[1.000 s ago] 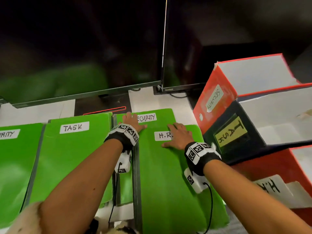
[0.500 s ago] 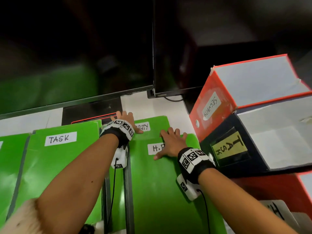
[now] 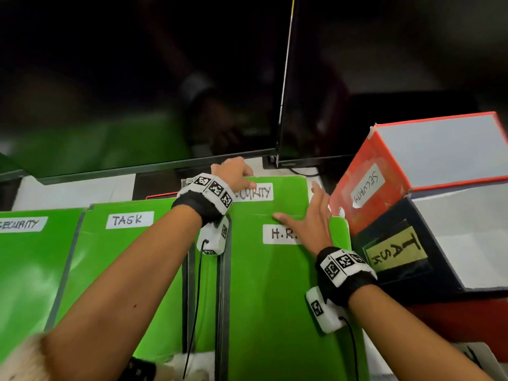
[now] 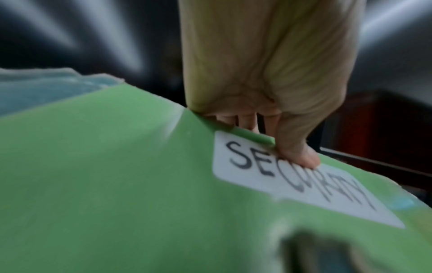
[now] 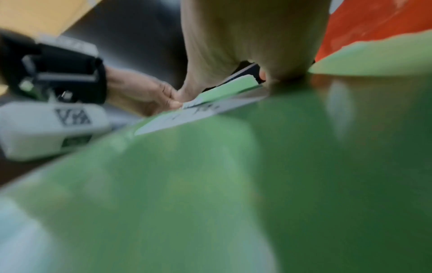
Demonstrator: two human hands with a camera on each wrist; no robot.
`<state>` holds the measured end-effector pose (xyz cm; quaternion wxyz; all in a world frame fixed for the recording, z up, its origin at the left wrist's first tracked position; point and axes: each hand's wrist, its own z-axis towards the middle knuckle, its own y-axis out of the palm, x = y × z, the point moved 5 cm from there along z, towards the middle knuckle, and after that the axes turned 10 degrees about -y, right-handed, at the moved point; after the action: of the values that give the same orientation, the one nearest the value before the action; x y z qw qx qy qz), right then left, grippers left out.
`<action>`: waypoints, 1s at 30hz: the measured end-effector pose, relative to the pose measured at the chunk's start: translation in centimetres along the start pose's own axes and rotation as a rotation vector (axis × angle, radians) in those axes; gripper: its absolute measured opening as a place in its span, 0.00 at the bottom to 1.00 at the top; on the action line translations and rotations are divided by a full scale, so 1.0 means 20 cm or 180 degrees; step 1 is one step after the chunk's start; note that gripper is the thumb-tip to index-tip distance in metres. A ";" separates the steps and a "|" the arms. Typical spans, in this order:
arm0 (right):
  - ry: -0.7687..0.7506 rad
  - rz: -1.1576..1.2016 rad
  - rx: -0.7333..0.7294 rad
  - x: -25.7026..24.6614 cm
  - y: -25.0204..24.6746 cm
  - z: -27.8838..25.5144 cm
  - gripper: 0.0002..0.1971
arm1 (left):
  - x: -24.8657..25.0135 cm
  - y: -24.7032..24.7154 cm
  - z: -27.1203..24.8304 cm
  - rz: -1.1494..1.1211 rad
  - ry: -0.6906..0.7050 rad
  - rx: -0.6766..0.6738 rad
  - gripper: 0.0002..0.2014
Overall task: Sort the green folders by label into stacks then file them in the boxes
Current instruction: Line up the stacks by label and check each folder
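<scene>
Green folders lie side by side on the desk. In the head view my left hand (image 3: 242, 178) pinches the top edge of a folder labelled SECURITY (image 3: 286, 196). The left wrist view shows the thumb on its white label (image 4: 304, 184) and the fingers (image 4: 245, 122) behind the edge. An H.R. folder (image 3: 275, 284) lies on top of it. My right hand (image 3: 308, 215) lies flat with straight fingers across the top of the H.R. folder, reaching the SECURITY folder's right edge. A TASK folder (image 3: 123, 257) and another SECURITY folder (image 3: 24, 270) lie to the left.
A red box labelled SECURITY (image 3: 354, 193) and a dark box labelled TASK (image 3: 412, 270) stand open at the right, close to my right hand. Another red box (image 3: 453, 323) sits below them. Two dark monitors (image 3: 137, 78) stand just behind the folders.
My left hand went from resting on the SECURITY folder to pinching its top edge. My right hand slid up and right from the H.R. label toward the folder's right edge.
</scene>
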<state>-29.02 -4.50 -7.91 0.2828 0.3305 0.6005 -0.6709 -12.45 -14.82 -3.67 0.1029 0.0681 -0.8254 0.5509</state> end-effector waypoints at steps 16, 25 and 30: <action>0.0316 -0.1274 -0.0836 -0.05 -0.02 0.03 0.52 | 0.13 -0.73 -0.41 -0.0152 0.0901 0.1989 0.11; 0.0361 -0.1486 -0.1689 -0.04 0.15 0.14 0.33 | 0.06 -0.84 -0.64 -0.0118 0.1143 0.2775 0.09; 0.0273 -0.1356 -0.1428 -0.14 0.24 0.29 0.39 | -0.05 -0.97 -0.80 -0.0226 0.1244 0.3456 0.10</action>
<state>-24.14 -10.78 -8.44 0.1762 0.1545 0.8007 -0.5513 -5.65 -7.53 19.48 0.2221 0.0357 -0.3873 0.8941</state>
